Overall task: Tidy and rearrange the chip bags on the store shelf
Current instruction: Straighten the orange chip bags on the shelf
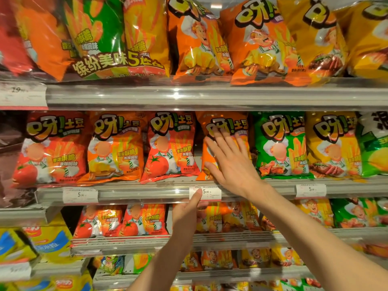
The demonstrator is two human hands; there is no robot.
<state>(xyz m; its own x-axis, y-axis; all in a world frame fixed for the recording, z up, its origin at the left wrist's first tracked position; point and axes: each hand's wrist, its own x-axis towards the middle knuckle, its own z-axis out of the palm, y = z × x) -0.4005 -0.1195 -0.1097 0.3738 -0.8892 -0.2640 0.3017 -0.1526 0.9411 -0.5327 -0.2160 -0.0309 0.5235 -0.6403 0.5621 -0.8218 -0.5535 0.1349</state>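
On the middle shelf stand several chip bags in a row. My right hand (228, 162) lies flat, fingers spread, against the front of an orange chip bag (222, 122) in the middle of that row. A red tomato bag (170, 148) stands to its left and a green bag (279, 143) to its right. My left hand (186, 213) is below, its thumb pressed on the white price tag (210, 193) at the shelf's front rail; its other fingers are curled under the rail and mostly hidden.
The top shelf (210, 95) carries larger orange and yellow bags and a multi-pack at the left. Below the middle shelf rail (147, 193) are rows of smaller red, orange, yellow and green bags. Yellow and blue bags sit at the lower left.
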